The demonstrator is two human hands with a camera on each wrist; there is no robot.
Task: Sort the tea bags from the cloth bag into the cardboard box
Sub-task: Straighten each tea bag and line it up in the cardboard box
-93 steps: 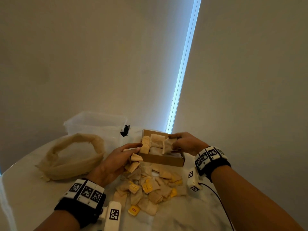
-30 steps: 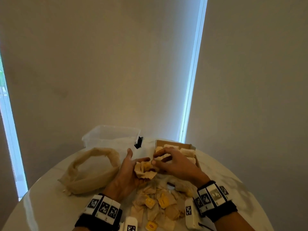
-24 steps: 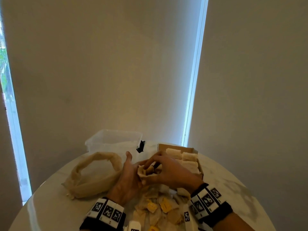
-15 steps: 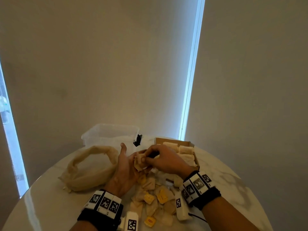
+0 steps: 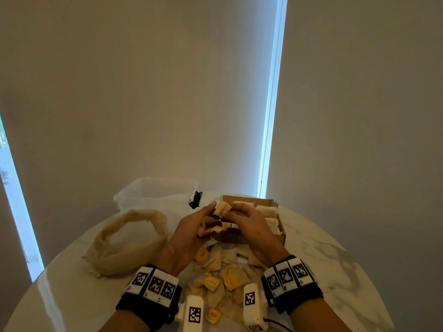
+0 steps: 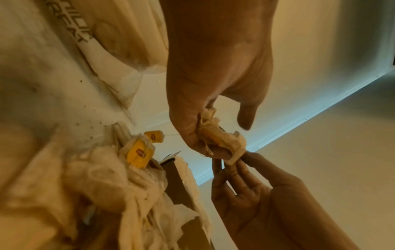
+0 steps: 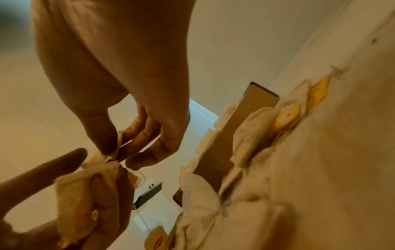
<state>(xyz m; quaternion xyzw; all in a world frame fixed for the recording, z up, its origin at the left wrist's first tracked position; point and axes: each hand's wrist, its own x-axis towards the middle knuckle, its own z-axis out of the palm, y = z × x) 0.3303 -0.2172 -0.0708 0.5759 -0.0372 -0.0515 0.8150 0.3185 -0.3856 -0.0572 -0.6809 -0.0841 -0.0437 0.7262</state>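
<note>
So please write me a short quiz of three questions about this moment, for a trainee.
1. True or false: the cardboard box already holds tea bags.
2. Which hand pinches the top tea bag of the bundle? A left hand B right hand
3. Fill in: the loose tea bags lie on the table between the person's ____.

Key: 1 true; 2 B; 3 wrists. The cloth bag lies at the left, beside the left hand.

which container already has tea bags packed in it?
The cardboard box, beyond the right hand: tea bags sit in rows inside. The cloth bag and clear plastic bin show none.
</note>
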